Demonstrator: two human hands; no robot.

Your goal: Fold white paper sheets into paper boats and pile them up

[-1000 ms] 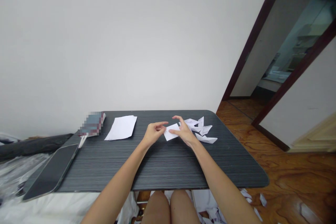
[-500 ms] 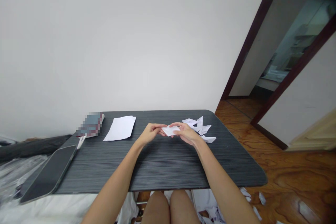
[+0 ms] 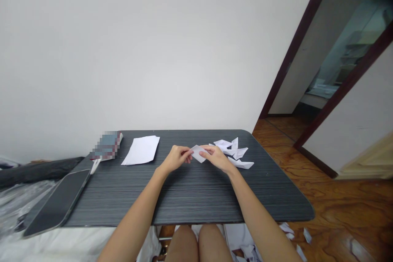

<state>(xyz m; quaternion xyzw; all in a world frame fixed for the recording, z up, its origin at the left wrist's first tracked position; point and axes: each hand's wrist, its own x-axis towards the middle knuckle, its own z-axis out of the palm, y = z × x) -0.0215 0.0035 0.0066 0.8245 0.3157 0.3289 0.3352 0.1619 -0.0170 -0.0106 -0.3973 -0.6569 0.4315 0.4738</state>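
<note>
both hands pinched on the small paper piece (image 3: 198, 154): left hand (image 3: 175, 159) has its left edge between thumb and fingertips, right hand (image 3: 215, 158) clamps the right side. i hold it just above the dark table (image 3: 190, 196), mid-table toward the far edge. looks like i'm mid-fold, working a crease. next move likely needs edges lined up before pressing flat. folded paper boats (image 3: 235, 153) sit just right of my right hand; blank sheets (image 3: 141, 150) and a phone (image 3: 53, 206) lie off left.

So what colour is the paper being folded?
White; the paper shows plainly in the head view.
</note>
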